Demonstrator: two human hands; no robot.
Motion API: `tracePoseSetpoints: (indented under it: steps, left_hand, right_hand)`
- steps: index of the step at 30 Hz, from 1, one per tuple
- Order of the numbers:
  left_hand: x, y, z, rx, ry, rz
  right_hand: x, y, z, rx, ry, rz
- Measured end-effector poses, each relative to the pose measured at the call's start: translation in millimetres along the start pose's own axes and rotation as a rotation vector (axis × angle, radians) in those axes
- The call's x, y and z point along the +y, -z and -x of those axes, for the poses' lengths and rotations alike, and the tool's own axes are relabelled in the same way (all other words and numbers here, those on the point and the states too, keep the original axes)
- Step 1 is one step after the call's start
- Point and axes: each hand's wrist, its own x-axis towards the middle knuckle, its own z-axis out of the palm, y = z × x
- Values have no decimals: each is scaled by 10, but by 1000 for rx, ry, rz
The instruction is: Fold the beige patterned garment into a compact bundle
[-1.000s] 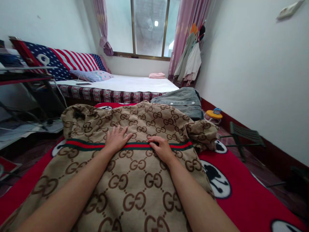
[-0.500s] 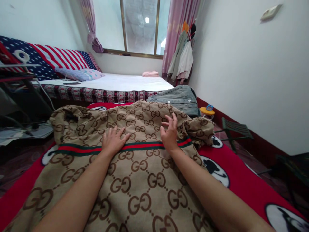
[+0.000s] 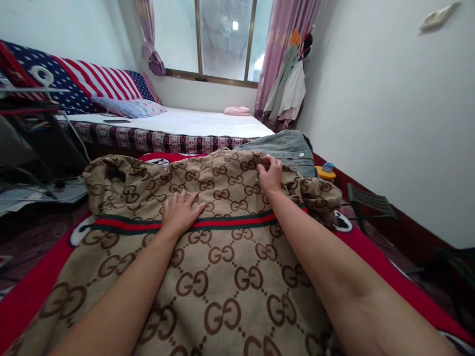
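A beige garment with a brown interlocking-G pattern lies spread over a red rug, with a green-and-red striped band across it. My left hand rests flat on the band, fingers apart, gripping nothing. My right hand is farther forward at the garment's far edge, its fingers curled into the cloth. A bunched part of the garment sits to the right of that hand, and another gathered end lies at the left.
The red rug extends under the garment. Beyond it lie a folded denim jacket and a bed with a flag-patterned cover. A small folding stool stands by the right wall, and a dark metal-framed desk stands at the left.
My right hand has moved off the striped band, forward to the garment's far edge, and its fingers have closed into the cloth. My left hand remains on the band.
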Motion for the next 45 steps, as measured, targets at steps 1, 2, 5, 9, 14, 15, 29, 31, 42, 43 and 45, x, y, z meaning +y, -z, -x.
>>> tracePoseSetpoints:
  steps: [1, 2, 5, 9, 14, 15, 29, 31, 42, 43, 45]
  left_hand:
    - [0, -1, -2, 0, -2, 1]
    - [0, -3, -2, -1, -2, 1]
    - [4, -9, -1, -4, 4, -1]
    - [8, -18, 7, 3, 9, 4]
    - [10, -12, 12, 0, 11, 7]
    - [11, -9, 12, -2, 11, 8]
    - [-3, -1, -13, 6, 1, 13]
    - [11, -1, 0, 1, 6, 9]
    - [-362, 614, -190, -238, -170, 77]
    - [-485, 756, -235, -213, -159, 78]
    - [-762, 1007, -320, -45, -98, 61]
  right_hand:
    - [-5, -31, 45, -67, -3, 27]
    - [-32, -59, 106, -141, 2, 70]
    - [-264, -96, 369, -248, 83, 178]
    - [-746, -1, 879, -457, 289, 202]
    - [-1007, 245, 1519, -902, 182, 240]
    - [-1004, 282, 1605, -937, 157, 233]
    - [-831, 226, 1920, -720, 222, 208]
    - [-825, 235, 1910, -714, 223, 188]
    - [-752, 211, 1888, -711, 236, 120]
    - [-753, 213, 1889, -712, 238, 125]
    - [-764, 220, 1891, -717, 238, 140]
